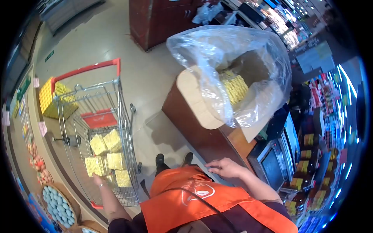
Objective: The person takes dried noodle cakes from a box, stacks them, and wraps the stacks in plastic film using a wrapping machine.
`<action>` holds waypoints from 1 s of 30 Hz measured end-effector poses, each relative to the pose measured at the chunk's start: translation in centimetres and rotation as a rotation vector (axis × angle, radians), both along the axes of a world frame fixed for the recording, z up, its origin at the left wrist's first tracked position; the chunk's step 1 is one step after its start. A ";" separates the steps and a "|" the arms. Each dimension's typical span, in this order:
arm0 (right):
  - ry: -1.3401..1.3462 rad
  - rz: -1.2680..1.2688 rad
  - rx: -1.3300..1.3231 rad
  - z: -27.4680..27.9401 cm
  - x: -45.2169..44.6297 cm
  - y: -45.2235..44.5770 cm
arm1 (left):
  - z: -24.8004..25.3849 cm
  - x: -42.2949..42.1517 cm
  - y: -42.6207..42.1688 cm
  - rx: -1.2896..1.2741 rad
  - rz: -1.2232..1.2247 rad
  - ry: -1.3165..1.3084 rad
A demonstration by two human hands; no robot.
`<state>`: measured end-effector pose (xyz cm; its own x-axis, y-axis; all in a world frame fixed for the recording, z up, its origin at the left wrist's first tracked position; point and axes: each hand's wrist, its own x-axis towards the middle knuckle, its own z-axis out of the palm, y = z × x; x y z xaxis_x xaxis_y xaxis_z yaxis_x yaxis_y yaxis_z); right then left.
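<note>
My left hand [98, 180] is down in the shopping cart [121, 116], closed on the lower edge of a clear-wrapped pack of yellow noodle blocks [94, 166]; its fingers are partly hidden beneath the pack. Several more wrapped noodle packs [112, 140] lie in the cart beside it. In front of my orange apron, my right hand [226, 167] is held in the air, empty, with its fingers stretched out. Further ahead, an opened cardboard box [200, 103] lined with a clear plastic bag [268, 97] holds more yellow noodles [234, 87].
The box stands on a brown counter [194, 134], next to a dark-screened device [270, 163]. Behind the cart sits a yellow crate [58, 99]. A basket of bluish eggs [58, 206] is at the lower left. Bottles [303, 169] line shelves at right, and a reddish cabinet [151, 23] stands ahead.
</note>
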<state>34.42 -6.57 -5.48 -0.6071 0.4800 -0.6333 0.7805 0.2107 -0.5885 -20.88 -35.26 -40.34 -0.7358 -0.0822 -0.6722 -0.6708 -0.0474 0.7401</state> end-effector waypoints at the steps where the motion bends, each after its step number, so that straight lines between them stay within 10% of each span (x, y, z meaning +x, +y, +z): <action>1: 0.082 -0.021 -0.066 2.5 0.3 1.0 | 0.5 -0.2 0.3 -0.046 -0.006 -0.007; 7: 0.541 -0.328 -0.039 15.7 5.7 7.9 | 3.9 -3.5 8.1 -0.310 -0.057 0.574; 11: 0.534 -0.542 0.247 17.2 9.2 15.7 | 15.6 2.5 20.3 0.071 -0.238 0.629; 18: 0.052 -0.271 0.533 9.6 11.5 32.2 | 34.5 23.2 32.6 0.537 -0.588 0.712; 24: -0.412 -0.025 0.342 1.9 11.6 40.1 | 36.4 29.2 32.5 0.367 -1.007 1.057; 30: -0.498 0.010 0.212 -2.7 11.1 41.9 | 34.1 26.5 35.0 0.496 -0.964 0.840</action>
<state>45.50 35.35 -8.16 -0.2634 0.6239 -0.7358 0.9515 0.2937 -0.0916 5.62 -0.30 -6.24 -0.5604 0.8059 0.1911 0.0490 -0.1981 0.9790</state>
